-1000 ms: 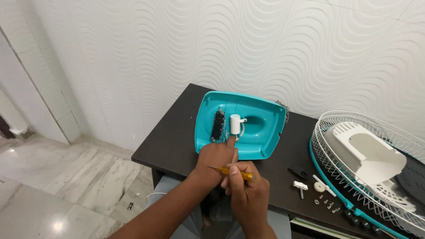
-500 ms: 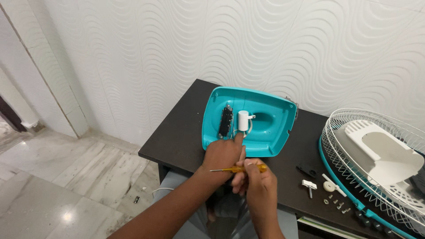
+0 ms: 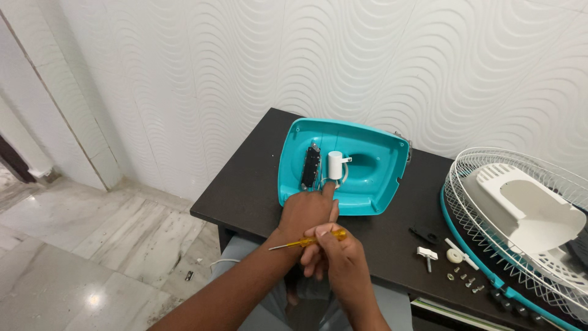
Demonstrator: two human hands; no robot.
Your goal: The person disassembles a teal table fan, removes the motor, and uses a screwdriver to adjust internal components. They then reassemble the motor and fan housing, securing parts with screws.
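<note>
Teal housing (image 3: pixel 373 184) sits near table edge (image 3: pixel 245 222); right hand (image 3: pixel 340 260) grips screwdriver (image 3: pixel 306 241).

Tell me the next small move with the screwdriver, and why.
Probably swing the screwdriver tip toward the teal housing: the right hand grips it pointing away, while the left hand touches the white cylinder inside.
</note>
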